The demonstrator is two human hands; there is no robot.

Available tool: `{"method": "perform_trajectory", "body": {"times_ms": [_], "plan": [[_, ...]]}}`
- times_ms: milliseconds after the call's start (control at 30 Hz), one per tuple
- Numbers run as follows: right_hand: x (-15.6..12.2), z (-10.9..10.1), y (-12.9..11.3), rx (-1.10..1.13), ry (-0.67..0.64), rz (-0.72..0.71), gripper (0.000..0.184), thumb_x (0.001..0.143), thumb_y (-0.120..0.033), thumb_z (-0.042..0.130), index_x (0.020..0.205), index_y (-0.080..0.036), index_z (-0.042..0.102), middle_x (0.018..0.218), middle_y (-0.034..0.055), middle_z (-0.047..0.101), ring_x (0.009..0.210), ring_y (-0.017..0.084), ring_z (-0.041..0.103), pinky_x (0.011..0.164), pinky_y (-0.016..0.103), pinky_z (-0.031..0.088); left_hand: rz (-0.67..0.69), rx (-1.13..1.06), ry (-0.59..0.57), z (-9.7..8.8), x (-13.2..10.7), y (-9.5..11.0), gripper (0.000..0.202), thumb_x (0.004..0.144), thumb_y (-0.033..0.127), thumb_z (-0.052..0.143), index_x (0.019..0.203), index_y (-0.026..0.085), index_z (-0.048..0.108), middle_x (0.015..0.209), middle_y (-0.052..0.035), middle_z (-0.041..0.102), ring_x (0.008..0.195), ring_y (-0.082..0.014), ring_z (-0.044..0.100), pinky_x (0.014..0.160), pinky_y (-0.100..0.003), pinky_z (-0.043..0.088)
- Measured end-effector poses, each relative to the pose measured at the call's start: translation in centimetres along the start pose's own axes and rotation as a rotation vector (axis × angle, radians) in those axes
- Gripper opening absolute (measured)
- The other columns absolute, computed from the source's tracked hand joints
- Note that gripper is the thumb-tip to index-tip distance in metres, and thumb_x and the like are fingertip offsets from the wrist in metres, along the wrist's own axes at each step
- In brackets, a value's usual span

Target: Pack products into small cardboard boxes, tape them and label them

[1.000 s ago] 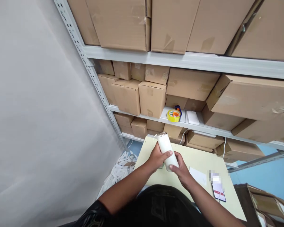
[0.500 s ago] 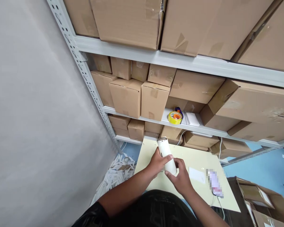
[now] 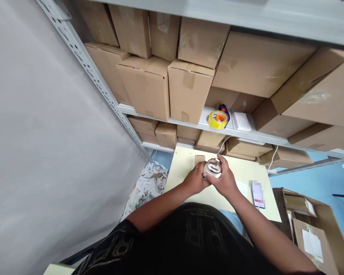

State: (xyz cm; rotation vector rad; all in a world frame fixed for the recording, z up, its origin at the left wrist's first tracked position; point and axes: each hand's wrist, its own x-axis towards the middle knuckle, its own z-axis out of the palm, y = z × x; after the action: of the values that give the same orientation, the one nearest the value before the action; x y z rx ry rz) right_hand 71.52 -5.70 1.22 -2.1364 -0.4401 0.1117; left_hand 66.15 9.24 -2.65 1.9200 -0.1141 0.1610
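Observation:
A white tumbler (image 3: 213, 168) is held over the cream table (image 3: 183, 164), its round shiny metal end turned up toward me. My left hand (image 3: 197, 178) is closed around its left side. My right hand (image 3: 224, 177) grips the opposite side, thumb at the near edge and fingers at the far rim. Most of the tumbler's body is hidden behind the metal end and my hands. Just beyond my left hand, a small brown cardboard piece (image 3: 200, 158) lies on the table.
Shelves with cardboard boxes (image 3: 190, 91) rise behind the table. Yellow tape (image 3: 218, 119) sits on a shelf edge. A phone (image 3: 258, 194) with a cable and white paper (image 3: 242, 188) lie at right. An open carton (image 3: 318, 214) stands right; white scraps (image 3: 149, 183) cover the floor at left.
Both hands have turned the tumbler from lengthwise, side showing, to end-on with its metal end facing me. My right hand has shifted up to the rim. My view has tilted down.

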Motion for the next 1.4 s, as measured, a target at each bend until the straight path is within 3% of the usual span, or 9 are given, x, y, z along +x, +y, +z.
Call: {"method": "perform_trajectory", "body": {"times_ms": [133, 200, 300, 500, 667, 767, 933, 1167, 1400], "plan": [[0.1, -0.9, 3.2, 0.183, 0.063, 0.008, 0.081, 0.07, -0.049, 0.084, 0.139, -0.022, 0.051, 0.124, 0.0124, 0.07, 0.109, 0.029, 0.069, 0.097, 0.046, 0.055, 0.069, 0.03, -0.062, -1.3, 0.8, -1.6, 0.066, 0.077, 0.033, 0.08, 0.136, 0.022, 0.053, 0.133, -0.0133, 0.058, 0.127, -0.0313, 0.056, 0.108, -0.045, 0.047], [0.6, -1.9, 4.4, 0.236, 0.166, 0.015, 0.081, 0.071, -0.05, 0.085, 0.138, -0.02, 0.05, 0.125, 0.0137, 0.069, 0.11, 0.028, 0.068, 0.099, 0.046, 0.054, 0.028, 0.058, 0.038, -1.9, 1.2, -3.0, 0.051, 0.08, 0.031, 0.076, 0.127, 0.021, 0.059, 0.13, -0.0124, 0.059, 0.128, -0.0291, 0.055, 0.111, -0.044, 0.045], [1.5, -3.3, 5.4, 0.249, 0.305, 0.009, 0.081, 0.069, -0.049, 0.086, 0.135, -0.019, 0.052, 0.129, 0.0146, 0.065, 0.113, 0.028, 0.066, 0.102, 0.046, 0.052, -0.25, 0.181, 0.203, -1.9, 1.5, -5.6, 0.039, 0.082, 0.034, 0.074, 0.116, 0.019, 0.062, 0.121, -0.0117, 0.062, 0.115, -0.0265, 0.062, 0.101, -0.039, 0.049], [2.6, -2.3, 5.3, 0.223, 0.203, -0.009, 0.083, 0.069, -0.051, 0.086, 0.137, -0.019, 0.051, 0.128, 0.0149, 0.066, 0.114, 0.029, 0.066, 0.101, 0.047, 0.052, -0.626, 0.319, 0.043, 0.0, 1.3, -8.7, 0.043, 0.078, 0.049, 0.076, 0.108, 0.021, 0.065, 0.097, -0.0053, 0.072, 0.087, -0.0237, 0.069, 0.071, -0.028, 0.047], [2.9, -0.5, 5.1, 0.176, 0.112, -0.015, 0.085, 0.069, -0.052, 0.086, 0.138, -0.02, 0.05, 0.13, 0.015, 0.066, 0.118, 0.031, 0.064, 0.103, 0.048, 0.052, -0.621, 0.222, 0.141, 0.2, 0.8, -9.6, 0.015, 0.086, 0.037, 0.066, 0.085, 0.022, 0.064, 0.082, -0.0008, 0.072, 0.077, -0.0183, 0.067, 0.065, -0.025, 0.041], [3.1, -0.6, 5.1, 0.196, 0.137, -0.019, 0.085, 0.069, -0.053, 0.085, 0.138, -0.019, 0.049, 0.132, 0.0159, 0.064, 0.12, 0.031, 0.063, 0.104, 0.047, 0.051, -0.56, 0.17, 0.168, 0.1, 0.2, -10.2, 0.02, 0.089, 0.033, 0.059, 0.073, 0.021, 0.061, 0.073, 0.0009, 0.068, 0.072, -0.0166, 0.063, 0.064, -0.025, 0.04], [3.4, -1.1, 5.0, 0.243, 0.182, -0.055, 0.086, 0.072, -0.054, 0.082, 0.141, -0.019, 0.044, 0.134, 0.0165, 0.062, 0.121, 0.03, 0.063, 0.104, 0.046, 0.051, -0.534, 0.047, 0.182, 0.9, -0.3, -11.0, 0.023, 0.089, 0.035, 0.059, 0.072, 0.02, 0.06, 0.068, 0.0019, 0.063, 0.067, -0.0156, 0.06, 0.062, -0.024, 0.042], [1.8, 0.6, 6.6, -0.025, -0.057, -0.011, 0.083, 0.071, -0.053, 0.083, 0.14, -0.021, 0.049, 0.125, 0.013, 0.068, 0.109, 0.03, 0.068, 0.098, 0.048, 0.054, -0.687, -0.254, 0.217, 1.4, -0.6, -10.5, 0.022, 0.092, 0.032, 0.059, 0.075, 0.019, 0.056, 0.067, 0.0028, 0.059, 0.055, -0.0125, 0.063, 0.054, -0.022, 0.048], [-0.1, 3.7, 11.1, -0.232, -0.143, -0.295, 0.065, 0.077, -0.049, 0.08, 0.131, -0.02, 0.059, 0.135, 0.0162, 0.065, 0.133, 0.036, 0.055, 0.113, 0.057, 0.043, -0.671, -0.294, 0.188, 2.2, -0.9, -10.2, 0.022, 0.094, 0.034, 0.058, 0.077, 0.019, 0.056, 0.074, 0.0017, 0.061, 0.06, -0.0135, 0.068, 0.059, -0.024, 0.054]]}}
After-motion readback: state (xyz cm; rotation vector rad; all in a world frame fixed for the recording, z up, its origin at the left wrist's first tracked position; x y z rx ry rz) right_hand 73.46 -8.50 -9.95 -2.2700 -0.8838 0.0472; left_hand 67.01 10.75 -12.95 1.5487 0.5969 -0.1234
